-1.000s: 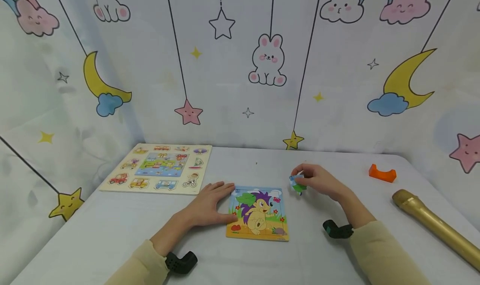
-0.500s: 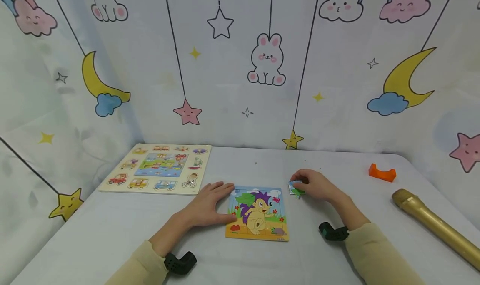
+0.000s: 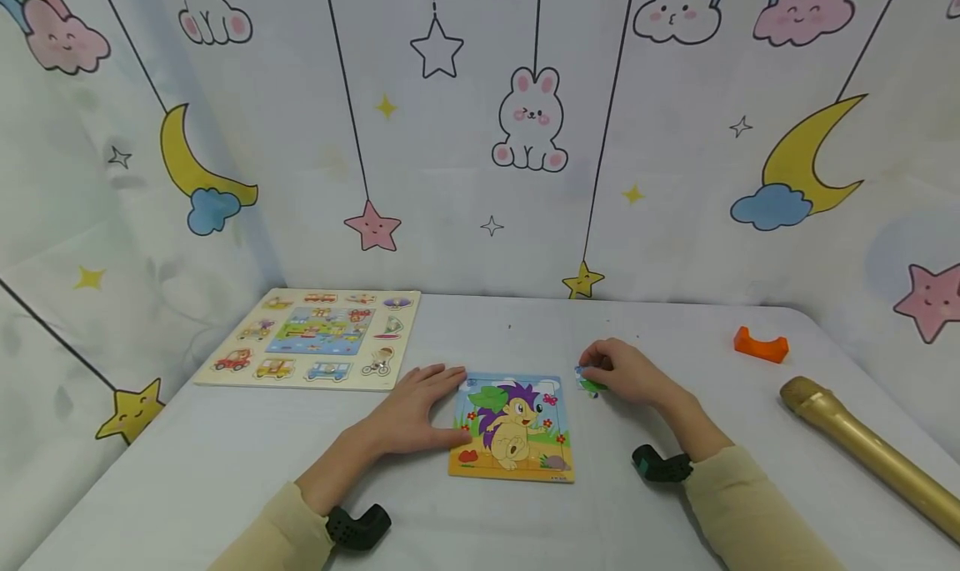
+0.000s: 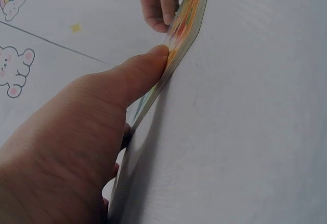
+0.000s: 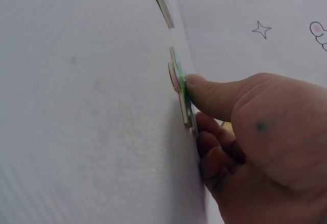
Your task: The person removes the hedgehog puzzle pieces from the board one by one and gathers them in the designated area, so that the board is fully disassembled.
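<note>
A square jigsaw puzzle (image 3: 517,428) picturing a purple-spined hedgehog lies on the table. My left hand (image 3: 411,413) is spread at its left side, fingers fairly straight; in the left wrist view the thumb (image 4: 148,66) rests on the puzzle's edge. To the right of the puzzle, my right hand (image 3: 626,375) pinches a small blue-and-green puzzle piece (image 3: 590,383). The right wrist view shows this puzzle piece (image 5: 180,89) edge-on, close over the table, with the thumb on its face and the other fingers curled. Part of the piece is hidden under the fingers.
A larger vehicle-picture puzzle board (image 3: 401,350) lies at the back left. On the right are an orange curved block (image 3: 761,348) and a long gold microphone (image 3: 862,438). A white patterned cloth backdrop (image 3: 465,154) rises behind the white table (image 3: 510,538).
My right hand has lowered the puzzle piece towards the table; it was tilted up and now lies flatter. The left hand and the hedgehog puzzle have stayed in place.
</note>
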The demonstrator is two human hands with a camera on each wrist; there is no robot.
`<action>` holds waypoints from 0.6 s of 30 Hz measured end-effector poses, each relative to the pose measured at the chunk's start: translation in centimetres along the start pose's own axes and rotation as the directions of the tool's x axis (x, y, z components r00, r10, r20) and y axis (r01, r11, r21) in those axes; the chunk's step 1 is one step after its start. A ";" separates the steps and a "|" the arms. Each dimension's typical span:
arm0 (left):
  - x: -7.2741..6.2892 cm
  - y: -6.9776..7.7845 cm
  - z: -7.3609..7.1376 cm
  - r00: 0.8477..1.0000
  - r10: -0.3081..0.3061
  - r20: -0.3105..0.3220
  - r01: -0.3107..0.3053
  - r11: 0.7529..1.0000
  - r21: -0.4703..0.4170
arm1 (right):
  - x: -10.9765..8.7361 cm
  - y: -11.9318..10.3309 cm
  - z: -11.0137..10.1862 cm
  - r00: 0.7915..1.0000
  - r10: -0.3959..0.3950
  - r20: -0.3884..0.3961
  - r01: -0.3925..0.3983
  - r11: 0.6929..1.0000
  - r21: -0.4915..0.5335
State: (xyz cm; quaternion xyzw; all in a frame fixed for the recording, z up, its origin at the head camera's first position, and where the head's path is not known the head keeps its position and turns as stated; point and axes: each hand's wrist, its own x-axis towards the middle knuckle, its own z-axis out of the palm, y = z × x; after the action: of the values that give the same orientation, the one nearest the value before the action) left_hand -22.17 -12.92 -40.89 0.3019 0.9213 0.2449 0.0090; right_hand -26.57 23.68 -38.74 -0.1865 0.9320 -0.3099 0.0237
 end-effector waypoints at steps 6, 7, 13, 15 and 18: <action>-0.1 -0.2 0.1 1.000 -0.002 0.000 0.002 1.000 0.005 | 0.0 0.0 0.0 1.000 0.009 0.004 -0.009 1.000 0.007; -0.1 -0.2 0.1 1.000 -0.004 0.001 0.004 1.000 0.006 | 0.0 -0.1 0.0 1.000 0.016 0.004 -0.016 1.000 0.007; -0.2 -0.2 0.1 1.000 -0.006 0.004 0.006 1.000 0.002 | -0.1 -0.5 -0.6 0.999 0.048 -0.006 -0.048 0.999 0.017; -0.2 -0.1 0.1 1.000 -0.008 0.005 0.008 1.000 -0.001 | 0.0 -0.8 -0.8 0.999 0.040 -0.012 -0.040 0.999 0.034; -0.2 -0.1 0.0 1.000 -0.009 0.006 0.009 1.000 0.000 | 0.1 -1.5 -1.0 1.000 -0.002 -0.013 0.003 0.998 0.065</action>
State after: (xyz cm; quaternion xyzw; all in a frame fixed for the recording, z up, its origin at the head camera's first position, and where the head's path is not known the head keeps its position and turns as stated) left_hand -22.07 -13.04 -40.98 0.2988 0.9225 0.2440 0.0131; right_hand -26.28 23.12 -37.07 -0.1847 0.9213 -0.3413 0.0231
